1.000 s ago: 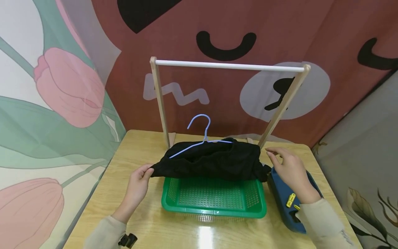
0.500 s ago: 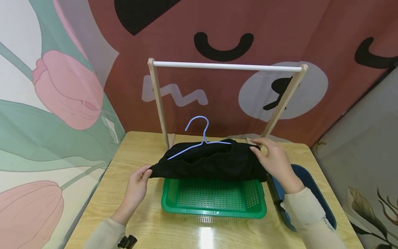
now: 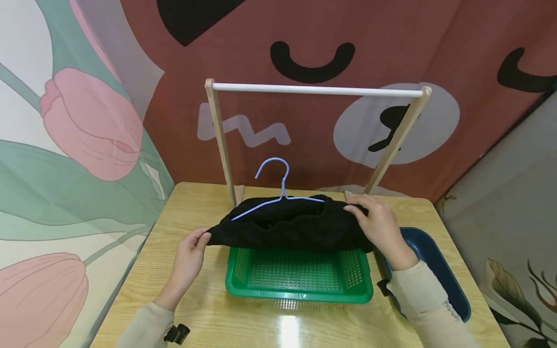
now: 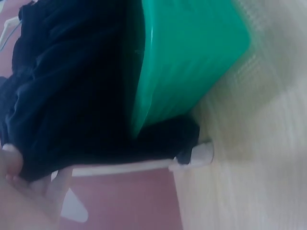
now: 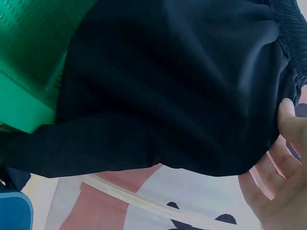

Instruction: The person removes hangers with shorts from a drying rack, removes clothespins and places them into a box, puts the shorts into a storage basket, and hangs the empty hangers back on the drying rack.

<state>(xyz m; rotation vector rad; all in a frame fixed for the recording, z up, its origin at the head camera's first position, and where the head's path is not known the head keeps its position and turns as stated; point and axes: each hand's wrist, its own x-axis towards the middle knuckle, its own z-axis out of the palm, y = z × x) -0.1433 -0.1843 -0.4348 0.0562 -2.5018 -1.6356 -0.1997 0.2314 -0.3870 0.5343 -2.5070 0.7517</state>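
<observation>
A black garment with a gathered elastic waistband (image 5: 290, 40) stretches across the back of a green basket (image 3: 300, 293) in the head view. Within its opening lies a pale blue hanger (image 3: 284, 186), hook upward and arms partly covered by the cloth. My left hand (image 3: 189, 253) pinches the garment's left corner. At the upper right edge, my right hand (image 3: 380, 229) holds the cloth, thumb (image 5: 287, 108) in front and fingers behind. In the left wrist view the dark fabric (image 4: 72, 105) drapes down beside the basket wall.
Behind the garment stands a wooden rack with a white bar (image 3: 317, 90). To the right, a blue tray (image 3: 450, 285) sits partly under my right sleeve (image 3: 422, 290). The wooden table (image 3: 143, 285) meets patterned cloth walls at its back.
My right hand has moved left from over the blue tray and taken hold of the garment's right edge. Yellow clips seen earlier in the tray are now hidden. The left hand keeps its hold.
</observation>
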